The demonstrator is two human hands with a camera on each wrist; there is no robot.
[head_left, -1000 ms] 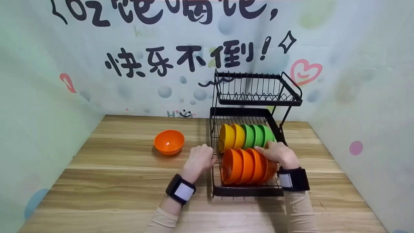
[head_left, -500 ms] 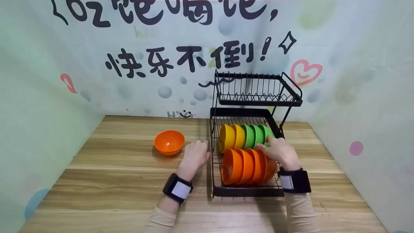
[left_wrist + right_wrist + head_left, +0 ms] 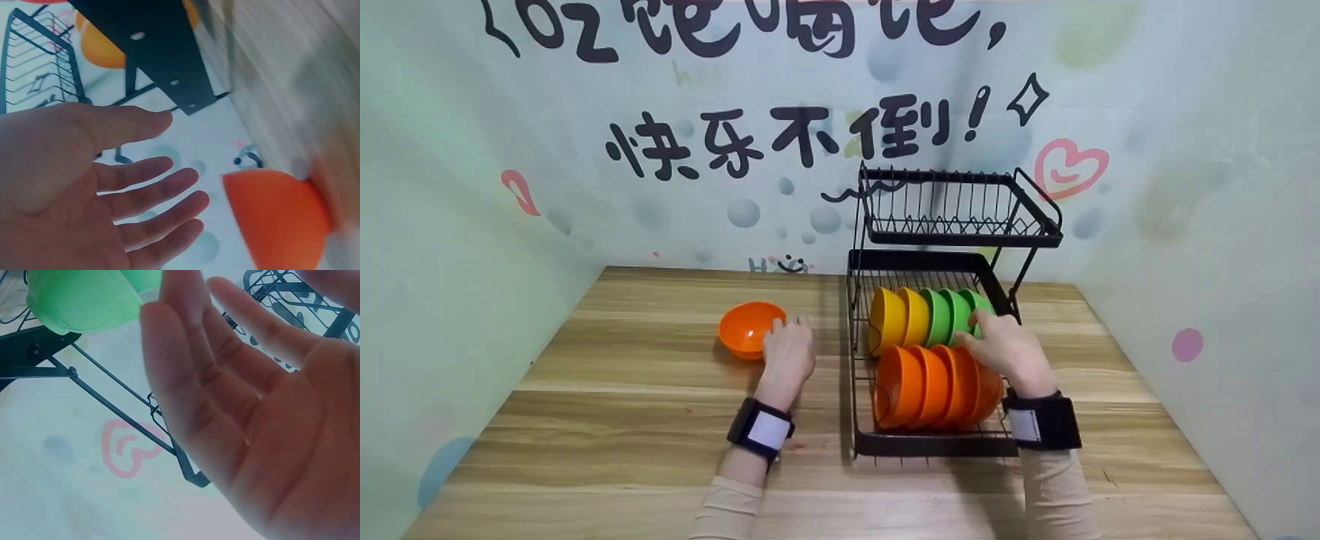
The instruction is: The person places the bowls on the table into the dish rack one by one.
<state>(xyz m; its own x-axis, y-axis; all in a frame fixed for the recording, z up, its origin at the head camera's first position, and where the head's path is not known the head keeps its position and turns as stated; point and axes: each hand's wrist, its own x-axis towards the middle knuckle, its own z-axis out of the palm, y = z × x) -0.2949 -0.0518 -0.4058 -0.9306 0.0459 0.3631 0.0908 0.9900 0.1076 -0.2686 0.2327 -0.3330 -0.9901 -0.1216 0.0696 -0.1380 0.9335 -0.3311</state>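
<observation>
A lone orange bowl (image 3: 744, 331) stands upright on the table, left of the black dish rack (image 3: 937, 445). My left hand (image 3: 789, 352) is at that bowl's right side and overlaps its rim in the head view. The left wrist view shows the left fingers (image 3: 163, 211) spread and holding nothing, the orange bowl (image 3: 281, 216) beyond their tips. Over the rack's right side, my right hand (image 3: 1009, 351) hovers with loosely bent fingers near the last green bowl (image 3: 976, 301). In the right wrist view a green bowl (image 3: 81, 301) shows past the fingertips of that hand.
In the rack's lower tier, yellow bowls (image 3: 887, 321) and green ones stand on edge in the back row. Several orange bowls (image 3: 898, 386) fill the front row. An upper tier (image 3: 960, 238) overhangs the rear. Printed walls (image 3: 720, 217) enclose the wooden table (image 3: 607, 420).
My left hand has moved left from the rack's left edge to the orange bowl on the table. My right hand has shifted slightly, its fingers lifting back from the bowls.
</observation>
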